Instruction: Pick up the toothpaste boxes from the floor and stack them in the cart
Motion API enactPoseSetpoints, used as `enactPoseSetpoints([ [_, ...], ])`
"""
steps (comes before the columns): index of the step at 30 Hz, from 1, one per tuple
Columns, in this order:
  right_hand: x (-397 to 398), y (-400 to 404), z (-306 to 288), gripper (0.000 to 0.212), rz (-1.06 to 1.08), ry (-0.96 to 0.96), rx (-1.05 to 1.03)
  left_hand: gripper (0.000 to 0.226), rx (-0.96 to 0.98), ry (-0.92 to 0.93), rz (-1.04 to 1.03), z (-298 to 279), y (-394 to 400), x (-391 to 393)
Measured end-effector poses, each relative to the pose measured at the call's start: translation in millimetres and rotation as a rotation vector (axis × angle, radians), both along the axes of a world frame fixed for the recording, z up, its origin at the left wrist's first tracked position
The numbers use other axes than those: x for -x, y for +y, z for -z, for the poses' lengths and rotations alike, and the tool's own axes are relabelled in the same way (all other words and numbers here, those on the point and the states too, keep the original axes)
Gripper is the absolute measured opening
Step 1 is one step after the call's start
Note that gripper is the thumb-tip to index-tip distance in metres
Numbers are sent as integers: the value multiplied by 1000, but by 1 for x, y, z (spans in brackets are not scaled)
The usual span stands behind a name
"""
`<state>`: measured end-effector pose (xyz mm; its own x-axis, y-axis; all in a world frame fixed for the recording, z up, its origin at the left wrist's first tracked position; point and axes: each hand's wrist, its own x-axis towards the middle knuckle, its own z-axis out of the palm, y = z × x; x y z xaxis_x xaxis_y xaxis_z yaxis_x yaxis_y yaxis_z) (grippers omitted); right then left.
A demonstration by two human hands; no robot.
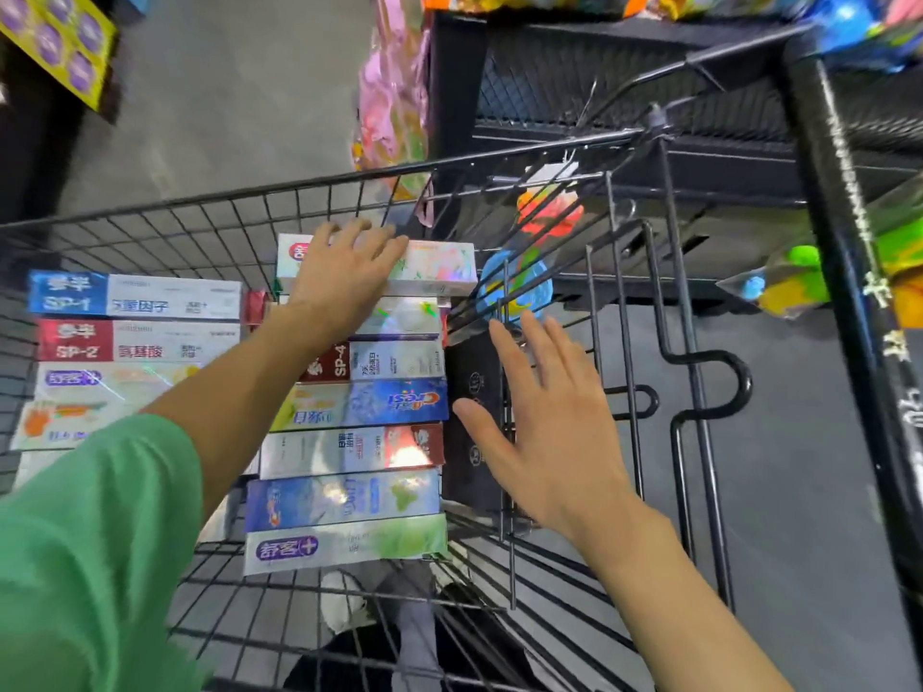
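Observation:
A black wire cart (210, 204) holds several toothpaste boxes in two rows. The right row runs from a white and green box (349, 541) near me to a white box with pastel print (434, 267) at the far end. My left hand (344, 272) rests flat on that far box, fingers straight and spread over its top. My right hand (544, 422) hovers open with spread fingers at the right end of the row, above the cart's wire side, holding nothing. The left row (135, 312) shows blue, red and white boxes.
A black metal shelf rack (824, 202) stands close on the right, with colourful toy packs (544, 217) hanging beside the cart. Grey floor (225, 92) stretches ahead. A yellow display (55, 37) is at the far left. A shoe (344, 601) shows through the cart bottom.

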<state>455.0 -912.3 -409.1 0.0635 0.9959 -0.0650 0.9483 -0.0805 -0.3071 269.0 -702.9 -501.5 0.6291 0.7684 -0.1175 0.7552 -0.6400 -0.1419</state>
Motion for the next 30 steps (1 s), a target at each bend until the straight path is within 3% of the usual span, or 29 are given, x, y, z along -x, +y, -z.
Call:
enactPoseSetpoints([
  [7, 15, 7, -29, 73, -110, -5, -29, 64, 22, -146, -187, -45, -70, 64],
  [13, 71, 21, -83, 73, -278, 7, -96, 53, -82, -234, -377, -135, -163, 155],
  [21, 293, 16, -149, 72, -673, 65, -200, 62, -269, -233, -820, -259, -294, 340],
  [26, 447, -35, -178, 74, -908, 83, -253, 63, -404, -280, -1107, -296, -405, 469],
  [30, 551, -82, -197, 73, -1061, 87, -286, 65, -441, -209, -1273, -311, -481, 550],
])
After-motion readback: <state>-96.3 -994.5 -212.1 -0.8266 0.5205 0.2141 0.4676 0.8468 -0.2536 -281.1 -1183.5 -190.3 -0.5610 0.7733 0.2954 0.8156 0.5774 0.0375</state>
